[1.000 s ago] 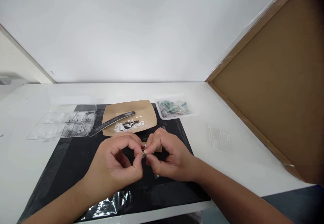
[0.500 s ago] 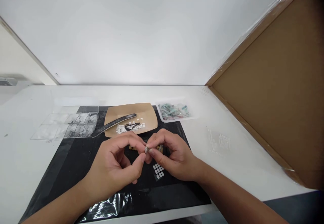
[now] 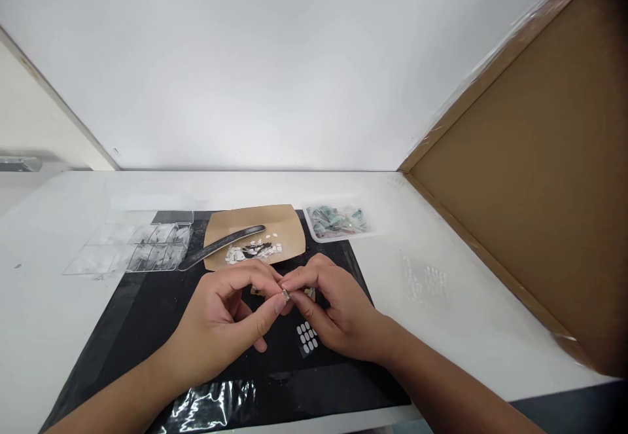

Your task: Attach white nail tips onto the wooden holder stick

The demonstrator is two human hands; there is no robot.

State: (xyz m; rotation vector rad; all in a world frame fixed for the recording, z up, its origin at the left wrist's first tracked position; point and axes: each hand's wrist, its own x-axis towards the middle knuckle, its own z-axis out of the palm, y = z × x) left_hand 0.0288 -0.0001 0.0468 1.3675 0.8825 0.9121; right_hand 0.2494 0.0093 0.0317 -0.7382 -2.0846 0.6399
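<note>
Above the black mat [image 3: 294, 391], the fingertips of both my hands meet around a small shiny piece [image 3: 286, 295] that looks like a false nail. My left hand [image 3: 228, 319] is closed, with thumb and index finger pinching its left side. From the other side, the thumb and index finger of my right hand [image 3: 341, 313] pinch it as well. Much of the piece is covered by the fingers. Just below my right hand lies a sheet of white oval stickers [image 3: 307, 338], partly hidden. A yellowish item [image 3: 310, 292] shows behind the fingers, mostly hidden.
Beyond my hands is a brown paper tray [image 3: 289, 224] with white chips [image 3: 235, 253] and a curved black nail file [image 3: 223, 245]. A clear compartment box [image 3: 157, 247] stands left, a white tub of greenish packets [image 3: 336, 221] back right. A cardboard panel [image 3: 530, 179] borders the right.
My fingers have shifted slightly on the small piece, which now sits turned a little differently between them. The whole view has moved down slightly. Both hands keep their pinch.
</note>
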